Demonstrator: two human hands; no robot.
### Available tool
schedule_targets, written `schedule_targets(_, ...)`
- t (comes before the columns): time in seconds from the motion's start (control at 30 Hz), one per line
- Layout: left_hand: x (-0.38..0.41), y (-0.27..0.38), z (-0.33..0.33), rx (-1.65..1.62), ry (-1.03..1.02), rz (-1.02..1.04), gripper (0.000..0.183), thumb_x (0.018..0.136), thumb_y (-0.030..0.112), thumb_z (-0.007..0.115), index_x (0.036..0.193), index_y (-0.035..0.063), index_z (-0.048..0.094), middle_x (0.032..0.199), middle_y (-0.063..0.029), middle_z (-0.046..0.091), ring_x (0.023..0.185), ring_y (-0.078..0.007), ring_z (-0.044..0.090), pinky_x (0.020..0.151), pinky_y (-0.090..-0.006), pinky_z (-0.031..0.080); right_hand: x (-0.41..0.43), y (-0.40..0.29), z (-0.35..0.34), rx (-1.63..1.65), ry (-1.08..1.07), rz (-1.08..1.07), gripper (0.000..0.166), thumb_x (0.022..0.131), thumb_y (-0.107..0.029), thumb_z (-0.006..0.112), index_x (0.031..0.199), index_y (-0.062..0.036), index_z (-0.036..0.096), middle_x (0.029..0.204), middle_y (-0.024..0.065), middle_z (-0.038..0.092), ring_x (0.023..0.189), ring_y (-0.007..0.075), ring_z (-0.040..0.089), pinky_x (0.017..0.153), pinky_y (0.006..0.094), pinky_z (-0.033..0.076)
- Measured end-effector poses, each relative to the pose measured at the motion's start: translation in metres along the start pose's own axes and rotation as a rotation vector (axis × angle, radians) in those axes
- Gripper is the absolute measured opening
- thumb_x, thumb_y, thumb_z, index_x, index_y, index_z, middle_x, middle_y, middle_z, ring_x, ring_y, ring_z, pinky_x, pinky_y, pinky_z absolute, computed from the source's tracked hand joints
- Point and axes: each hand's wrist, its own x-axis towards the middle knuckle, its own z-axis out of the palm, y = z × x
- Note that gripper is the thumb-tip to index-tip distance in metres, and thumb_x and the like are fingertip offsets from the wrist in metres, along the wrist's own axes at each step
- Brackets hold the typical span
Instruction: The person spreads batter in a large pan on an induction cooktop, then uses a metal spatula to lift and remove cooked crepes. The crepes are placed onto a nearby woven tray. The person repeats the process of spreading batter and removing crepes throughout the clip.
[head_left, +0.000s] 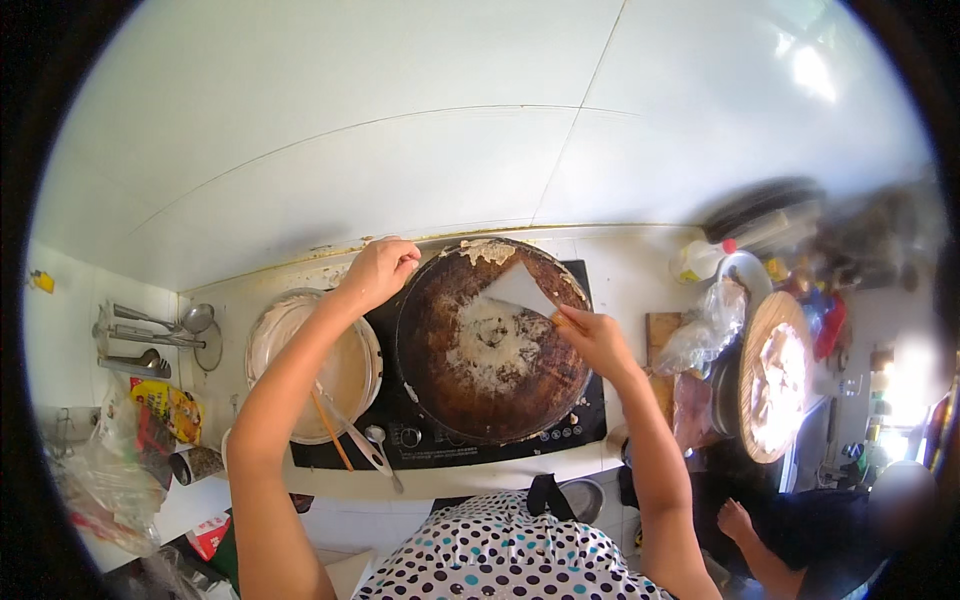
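Observation:
A round, dark brown griddle (442, 390) sits on a black induction cooktop (592, 420), with pale dried batter across its middle and flakes along its rim. My right hand (600, 341) grips the handle of a wide, flat scraper (523, 289), its blade over the griddle's upper right part. At the griddle's upper left rim is my left hand (381, 274), fingers curled together, with nothing visible in them. A large bowl of batter (349, 367) stands on the left, partly hidden by my left forearm. A wooden stick (332, 427) and a pale-handled utensil (364, 446) lean on its edge.
A metal spoon (384, 454) lies at the cooktop's front edge. Ladles (197, 319) hang on the left wall. On the right are a plastic bag (697, 337) and a round wooden board (752, 420) bearing pale flatbreads. Another person's hand (733, 517) shows at lower right.

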Motion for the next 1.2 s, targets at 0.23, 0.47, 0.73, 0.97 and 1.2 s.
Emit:
schedule_targets(0.23, -0.030, 0.066, 0.045, -0.769, -0.330, -0.511, 0.022, 0.096, 0.019, 0.058, 0.104, -0.0018, 0.063, 0.092, -0.0147, 0.066, 0.081, -0.0210, 0.066, 0.069, -0.0336, 0.058, -0.016, -0.021, 0.065, 0.012, 0.170, -0.072, 0.049, 0.088, -0.018, 0.064, 0.132, -0.0006, 0.053, 0.095, 0.0215, 0.070, 0.078, 0.0181, 0.065, 0.073, 0.0344, 0.052)
schedule_targets(0.47, -0.071, 0.125, 0.107, -1.463, -0.281, -1.117, 0.022, 0.099, 0.028, 0.053, 0.103, 0.0071, 0.059, 0.099, -0.0091, 0.065, 0.091, -0.0222, 0.063, 0.081, -0.0415, 0.053, -0.066, -0.055, 0.129, 0.349, -0.017, -0.130, 0.076, 0.091, -0.010, 0.059, 0.149, 0.0048, 0.012, 0.092, 0.0178, 0.065, 0.083, 0.0229, 0.065, 0.077, 0.0352, 0.052)
schedule_targets(0.73, -0.088, 0.090, 0.046, -1.447, -0.355, -1.110, 0.015, 0.098, 0.024, 0.056, 0.101, 0.0090, 0.052, 0.083, -0.0069, 0.058, 0.070, -0.0172, 0.057, 0.061, -0.0319, 0.050, -0.128, 0.012, 0.029, -0.038, 0.379, -0.010, 0.019, 0.091, -0.019, 0.063, 0.098, -0.0023, 0.070, 0.075, 0.0173, 0.067, 0.064, 0.0276, 0.067, 0.059, 0.0365, 0.052)
schedule_targets(0.97, -0.090, 0.065, 0.000, -1.326, -0.437, -1.121, 0.029, 0.098, 0.038, 0.054, 0.096, 0.0085, 0.053, 0.070, 0.0011, 0.048, 0.048, -0.0050, 0.038, 0.040, -0.0178, 0.028, -0.186, 0.105, -0.041, -0.435, 0.557, 0.238, 0.022, 0.088, -0.023, 0.064, 0.082, -0.0027, 0.069, 0.075, 0.0197, 0.066, 0.069, 0.0381, 0.065, 0.063, 0.0438, 0.051)
schedule_targets(1.2, -0.120, 0.082, -0.048, -1.336, -0.254, -1.017, 0.031, 0.099, 0.039, 0.052, 0.101, 0.0089, 0.055, 0.068, 0.0037, 0.047, 0.045, -0.0028, 0.037, 0.038, -0.0179, 0.029, -0.198, 0.142, -0.074, -0.406, 0.853, 0.386, 0.028, 0.082, -0.026, 0.072, 0.103, -0.0099, 0.065, 0.098, 0.0088, 0.068, 0.089, 0.0265, 0.066, 0.078, 0.0367, 0.052)
